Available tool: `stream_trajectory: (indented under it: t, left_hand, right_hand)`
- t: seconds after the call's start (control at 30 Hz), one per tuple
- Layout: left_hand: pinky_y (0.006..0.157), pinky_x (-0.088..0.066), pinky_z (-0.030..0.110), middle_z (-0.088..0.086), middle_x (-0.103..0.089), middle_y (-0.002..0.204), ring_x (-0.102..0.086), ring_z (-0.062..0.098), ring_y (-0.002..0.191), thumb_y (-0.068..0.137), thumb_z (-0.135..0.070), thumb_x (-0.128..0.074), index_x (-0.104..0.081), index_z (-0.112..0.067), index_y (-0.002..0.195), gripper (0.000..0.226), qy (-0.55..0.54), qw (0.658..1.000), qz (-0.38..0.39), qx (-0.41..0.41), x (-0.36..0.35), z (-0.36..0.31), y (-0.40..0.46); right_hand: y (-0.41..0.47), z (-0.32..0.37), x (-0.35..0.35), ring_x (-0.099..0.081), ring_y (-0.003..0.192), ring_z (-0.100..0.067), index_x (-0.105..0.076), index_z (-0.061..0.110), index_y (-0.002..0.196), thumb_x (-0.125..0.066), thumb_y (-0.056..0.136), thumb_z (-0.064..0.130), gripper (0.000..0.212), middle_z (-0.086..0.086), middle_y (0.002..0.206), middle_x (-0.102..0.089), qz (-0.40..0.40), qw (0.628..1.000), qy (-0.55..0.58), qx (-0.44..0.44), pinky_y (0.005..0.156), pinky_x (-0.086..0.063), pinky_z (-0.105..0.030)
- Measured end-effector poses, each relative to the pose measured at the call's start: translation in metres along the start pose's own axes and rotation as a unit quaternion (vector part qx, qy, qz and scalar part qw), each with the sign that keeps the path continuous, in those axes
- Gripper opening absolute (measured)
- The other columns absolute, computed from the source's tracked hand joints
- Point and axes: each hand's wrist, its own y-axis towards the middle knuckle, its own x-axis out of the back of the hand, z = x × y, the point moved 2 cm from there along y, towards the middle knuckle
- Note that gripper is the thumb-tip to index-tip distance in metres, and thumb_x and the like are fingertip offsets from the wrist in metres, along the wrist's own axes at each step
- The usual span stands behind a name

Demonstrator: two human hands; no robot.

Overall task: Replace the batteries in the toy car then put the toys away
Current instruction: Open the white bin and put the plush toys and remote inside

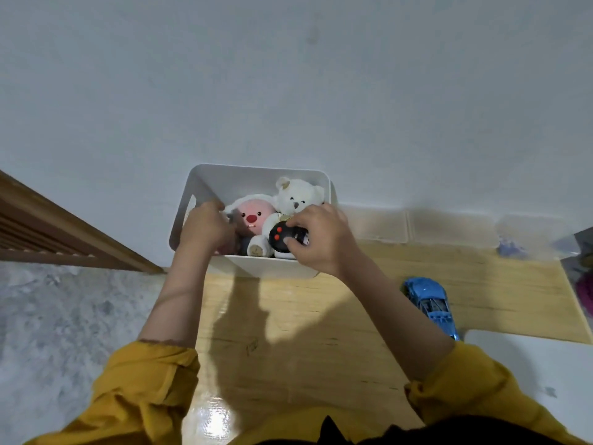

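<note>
Remote (pixel 287 237), hard, light, likely slick plastic: right hand (pixel 321 239) pinches its ends over bin (pixel 272 268); left hand (pixel 207 228) curled inside, grip unclear.

Left hand (pixel 207 228) curled, knuckles up; right hand (pixel 321 239) pinching, arms extended.

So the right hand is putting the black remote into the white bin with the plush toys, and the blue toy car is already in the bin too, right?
Not quite. The head view shows the blue toy car on the wooden table, right of the white bin, not in it. The rest holds: the right hand holds the black remote over the bin with the plush toys.
</note>
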Motion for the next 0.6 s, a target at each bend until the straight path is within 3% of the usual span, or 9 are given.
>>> stream_trajectory:
  t: [0.1,0.23,0.4,0.53,0.6]
  left_hand:
    - [0.073,-0.044,0.033,0.022,-0.064,0.106,-0.059,0.037,0.100,0.086,-0.016,-0.056,-0.060,-0.005,0.110,0.027,0.002,1.000,-0.021,-0.005,0.000,0.002,0.002]
    - [0.068,-0.038,0.030,0.014,-0.061,0.106,-0.057,0.033,0.100,0.087,-0.019,-0.053,-0.059,-0.008,0.114,0.030,-0.016,0.997,-0.079,-0.015,0.006,-0.001,-0.013]
    - [0.082,-0.038,0.031,0.017,-0.052,0.126,-0.049,0.029,0.116,0.087,-0.025,-0.057,-0.052,-0.009,0.129,0.045,-0.050,0.987,-0.138,-0.063,0.003,-0.008,-0.054]
    - [0.079,-0.030,0.018,0.016,-0.054,0.118,-0.048,0.019,0.105,0.084,-0.021,-0.064,-0.055,-0.006,0.122,0.042,-0.108,0.971,-0.171,-0.127,-0.009,-0.016,-0.092]
    - [0.087,-0.032,0.016,0.016,-0.052,0.121,-0.047,0.020,0.112,0.084,-0.018,-0.065,-0.056,-0.006,0.121,0.040,-0.133,0.963,-0.181,-0.148,-0.019,-0.025,-0.115]
  right_hand:
    - [-0.009,-0.003,0.001,-0.051,0.106,-0.024,-0.067,0.017,0.108,-0.063,0.082,0.029,0.029,-0.003,0.107,-0.065,-0.035,0.997,0.061,0.012,0.091,-0.034,-0.030]
    - [-0.024,-0.005,0.006,-0.054,0.103,-0.026,-0.068,0.008,0.106,-0.066,0.081,0.018,0.026,-0.009,0.106,-0.064,-0.063,0.990,0.122,0.021,0.090,-0.041,-0.029]
    - [-0.054,-0.008,0.018,-0.056,0.103,-0.023,-0.069,0.007,0.104,-0.065,0.083,0.013,0.022,-0.009,0.105,-0.066,-0.095,0.985,0.145,0.018,0.089,-0.040,-0.025]
    - [-0.088,-0.017,0.025,-0.058,0.101,-0.022,-0.069,0.007,0.105,-0.064,0.084,0.012,0.022,-0.008,0.103,-0.067,-0.120,0.979,0.167,0.008,0.088,-0.042,-0.025]
    - [-0.106,-0.027,0.026,-0.058,0.103,-0.021,-0.069,0.009,0.106,-0.063,0.084,0.014,0.023,-0.006,0.105,-0.067,-0.122,0.977,0.176,0.001,0.089,-0.046,-0.032]
